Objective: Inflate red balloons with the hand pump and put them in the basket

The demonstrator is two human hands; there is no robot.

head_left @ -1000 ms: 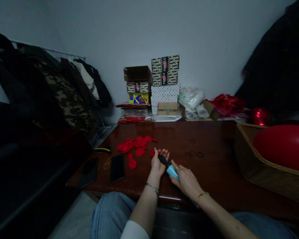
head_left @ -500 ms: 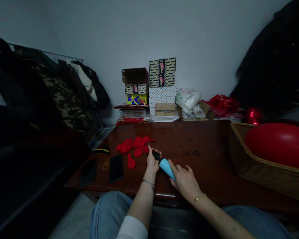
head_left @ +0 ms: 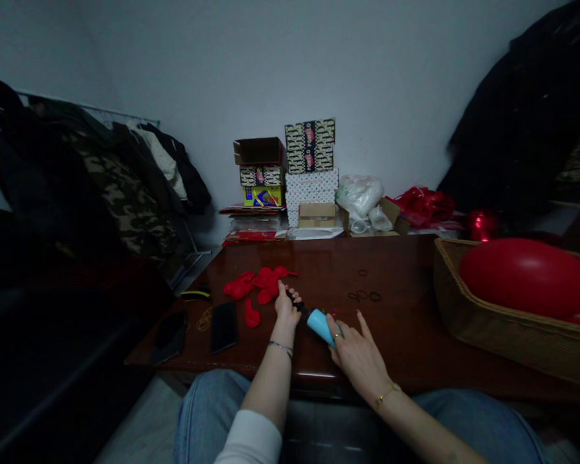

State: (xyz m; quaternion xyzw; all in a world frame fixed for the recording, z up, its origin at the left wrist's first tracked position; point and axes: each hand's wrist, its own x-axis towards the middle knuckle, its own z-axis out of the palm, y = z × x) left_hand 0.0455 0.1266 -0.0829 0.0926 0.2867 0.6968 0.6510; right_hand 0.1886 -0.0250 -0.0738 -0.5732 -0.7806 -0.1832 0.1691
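A light blue hand pump point(head_left: 319, 324) with a black nozzle end lies slanted over the dark wooden table point(head_left: 406, 270). My right hand point(head_left: 354, 348) grips its blue body from the near side. My left hand point(head_left: 286, 305) is closed round the black nozzle end, right beside a heap of flat red balloons point(head_left: 258, 281). One red balloon point(head_left: 251, 315) lies apart, left of my left hand.
A wicker basket point(head_left: 507, 328) with an inflated red balloon point(head_left: 526, 276) stands at the right. Two dark phones point(head_left: 223, 326) and rubber bands point(head_left: 365, 296) lie on the table. Stacked boxes point(head_left: 309, 171) and bags line the wall. Coats point(head_left: 111, 187) hang at the left.
My left hand has closed round the pump's black end and slid left toward the balloon heap. The pump has stretched out longer between my hands. The view has shifted slightly.
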